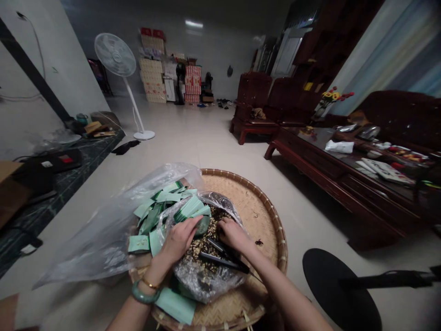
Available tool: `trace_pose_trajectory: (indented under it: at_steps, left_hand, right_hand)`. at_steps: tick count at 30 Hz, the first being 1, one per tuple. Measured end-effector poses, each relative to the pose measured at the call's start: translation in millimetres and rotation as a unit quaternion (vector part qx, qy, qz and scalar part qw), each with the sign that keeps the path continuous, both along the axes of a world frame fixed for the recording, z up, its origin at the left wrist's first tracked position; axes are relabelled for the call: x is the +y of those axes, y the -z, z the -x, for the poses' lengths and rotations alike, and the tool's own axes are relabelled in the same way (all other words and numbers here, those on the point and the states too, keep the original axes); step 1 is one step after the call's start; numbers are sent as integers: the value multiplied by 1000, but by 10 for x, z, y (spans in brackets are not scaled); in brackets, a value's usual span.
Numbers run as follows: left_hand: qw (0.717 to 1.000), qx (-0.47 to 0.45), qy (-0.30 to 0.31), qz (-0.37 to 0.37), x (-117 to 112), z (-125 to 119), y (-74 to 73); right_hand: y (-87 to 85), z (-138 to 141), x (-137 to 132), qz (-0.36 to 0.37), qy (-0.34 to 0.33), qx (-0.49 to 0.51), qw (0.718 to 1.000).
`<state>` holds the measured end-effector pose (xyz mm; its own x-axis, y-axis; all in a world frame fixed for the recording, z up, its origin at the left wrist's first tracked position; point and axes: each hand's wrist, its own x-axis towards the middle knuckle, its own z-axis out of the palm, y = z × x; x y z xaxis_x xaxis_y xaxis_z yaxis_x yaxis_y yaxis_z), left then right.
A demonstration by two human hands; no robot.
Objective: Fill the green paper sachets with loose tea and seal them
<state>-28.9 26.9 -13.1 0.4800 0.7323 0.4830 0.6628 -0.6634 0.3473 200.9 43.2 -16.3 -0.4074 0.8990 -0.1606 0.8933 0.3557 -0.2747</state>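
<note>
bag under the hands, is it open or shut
Open: the bag has its mouth spread wide, and the left hand and right hand rest directly on the loose dark bits inside.

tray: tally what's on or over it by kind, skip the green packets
hands: 2, left hand and right hand
clear bags: 2, big bag and small bag
black tool: 1
bracelets: 2, green bracelet and gold bracelet
total: 7
</note>
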Motion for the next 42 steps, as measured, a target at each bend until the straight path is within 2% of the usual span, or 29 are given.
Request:
trace_pose_trajectory:
  at_steps: [6,10,14,17,23,28,31,36,39,42]
  left_hand:
    - [999,18,-32,-13,6,31,-125]
    - [1000,20,-20,-13,-4,37,-267]
    - [999,25,-10,-47,-10,70,-379]
    - [997,32,-1,-73,-3,106,-392]
    - [993,33,88,-77,29,141,-344]
    - [990,75,90,-78,57,125,-395]
    - [995,69,64,-43,70,107,-401]
    - [996,19,4,82,57,62,-409]
    - [992,-17,9,125,47,39,-454]
    - [988,-32,25,148,46,29,-488]
  right_hand:
    - [23,77,91,-11,26,-14,1000]
    - [36,107,169,-9,8,-3,1000]
    - [54,126,188,-3,-8,8,1000]
    - [80,151,181,-2,12,4,1000]
    - [135,194,174,9,23,2,1000]
    - [142,167,228,28,10,38,999]
    - [144,143,264,36,19,77,996]
    - [160,54,282,41,63,173,982]
    - [144,-3,279,44,95,236,966]
    - [32,-38,272,58,113,284,950]
